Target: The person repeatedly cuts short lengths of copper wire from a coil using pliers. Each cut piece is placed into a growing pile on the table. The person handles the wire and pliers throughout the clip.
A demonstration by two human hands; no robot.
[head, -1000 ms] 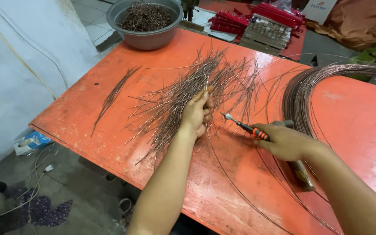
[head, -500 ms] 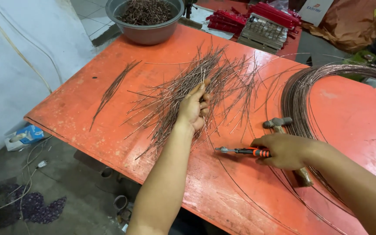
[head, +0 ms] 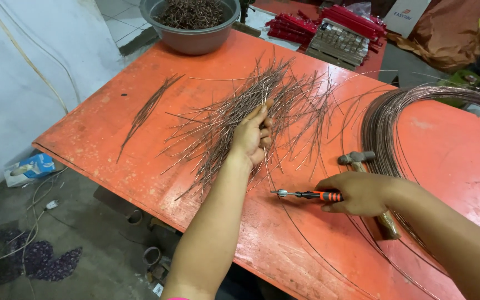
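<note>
A: What is the left hand point(head: 253, 136) doing?

B: It lies on the pile of cut wires point(head: 240, 116) in the middle of the orange surface point(head: 112, 128). Its fingers point(head: 263, 123) are curled together around a few of the rods, pinching them against the thumb.

A: And the right hand point(head: 359, 193)?

B: It is closed around the orange-and-black handle of the pliers point(head: 306, 195), which point left, low over the surface. The metal tip is at a long single wire point(head: 284, 214) that curves across the front of the surface; I cannot tell whether the tip grips it.

A: Where do the other things lie?

B: A hammer point(head: 370, 186) lies just behind the right hand, head away from the person, its wooden handle passing under the wrist. To the right of it sits a big coil point(head: 387, 119) of coppery wire. A small separate bundle point(head: 148, 108) of rods lies to the left of the pile, well apart from it. At the far edge stands a grey bowl point(head: 191, 36) full of short dark pieces, and further right red packs point(head: 329, 19) lie beside a flat stack of grey strips.
</note>
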